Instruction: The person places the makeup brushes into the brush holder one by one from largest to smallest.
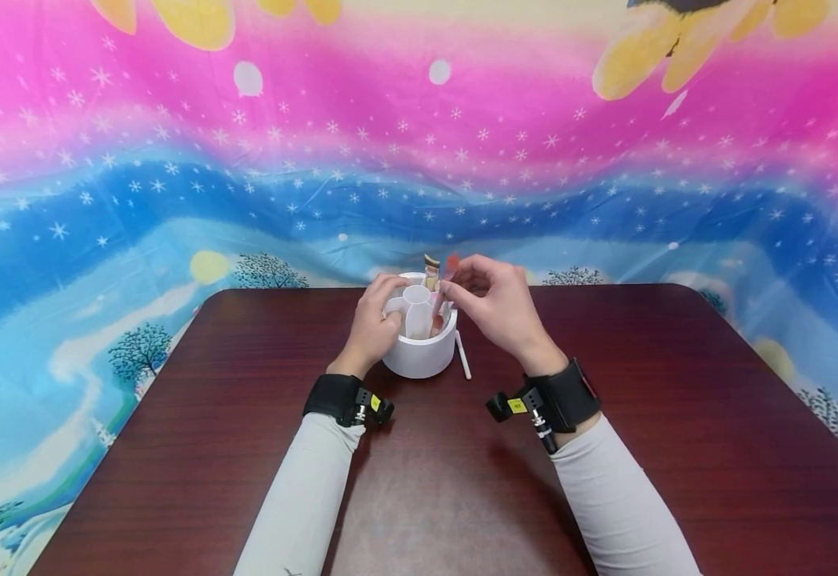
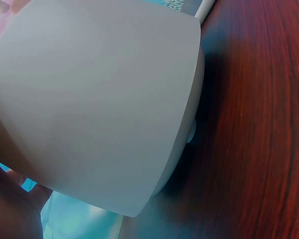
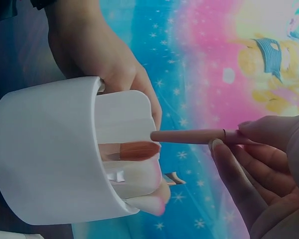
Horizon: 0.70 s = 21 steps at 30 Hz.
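A white round makeup brush holder with inner dividers stands on the table. My left hand grips its left side, with fingers over the rim and the thumb toward the front. My right hand pinches a pink-handled makeup brush between thumb and fingertips. The brush's handle end points down at the holder's opening, and its reddish head is uppermost. Inside the holder stand a brush with orange-brown bristles, a pink-tipped white brush and a two-toned brush head. The holder's wall fills most of the left wrist view.
A slim white stick lies on the dark wooden table, close beside the holder's right side. Behind the table's far edge hangs a colourful printed cloth.
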### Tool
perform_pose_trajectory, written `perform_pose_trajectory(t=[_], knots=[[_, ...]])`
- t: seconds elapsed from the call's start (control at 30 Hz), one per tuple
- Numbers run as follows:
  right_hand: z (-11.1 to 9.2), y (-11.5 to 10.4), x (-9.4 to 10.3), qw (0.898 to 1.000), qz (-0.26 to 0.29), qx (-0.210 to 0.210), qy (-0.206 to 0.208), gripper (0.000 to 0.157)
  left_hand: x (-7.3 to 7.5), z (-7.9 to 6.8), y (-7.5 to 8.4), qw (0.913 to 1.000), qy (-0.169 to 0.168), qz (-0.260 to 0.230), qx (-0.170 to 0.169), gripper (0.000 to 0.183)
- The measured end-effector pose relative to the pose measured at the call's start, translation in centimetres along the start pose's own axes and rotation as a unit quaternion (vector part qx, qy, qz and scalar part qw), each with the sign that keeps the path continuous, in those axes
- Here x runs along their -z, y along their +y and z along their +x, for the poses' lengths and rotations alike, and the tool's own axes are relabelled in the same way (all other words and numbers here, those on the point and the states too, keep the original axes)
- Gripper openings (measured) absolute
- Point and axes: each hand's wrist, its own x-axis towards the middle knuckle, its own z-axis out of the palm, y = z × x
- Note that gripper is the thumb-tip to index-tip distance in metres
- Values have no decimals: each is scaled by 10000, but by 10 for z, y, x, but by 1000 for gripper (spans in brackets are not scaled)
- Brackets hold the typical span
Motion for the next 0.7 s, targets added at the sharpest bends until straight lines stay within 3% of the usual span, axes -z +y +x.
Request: perform_pose_trajectory(t=[0.23, 0.47, 0.7], knots=[[-1, 0, -5, 9988, -335, -83, -348, 6, 1, 0, 1, 9999, -81, -12, 93, 53], [-1, 3, -9, 9978, -358, 17, -564, 8, 1, 0, 2, 10000, -59, -42, 55, 53], [-2, 4, -12, 9960, -351, -136, -813, 9, 1, 0, 1, 9999, -86, -28, 94, 51]])
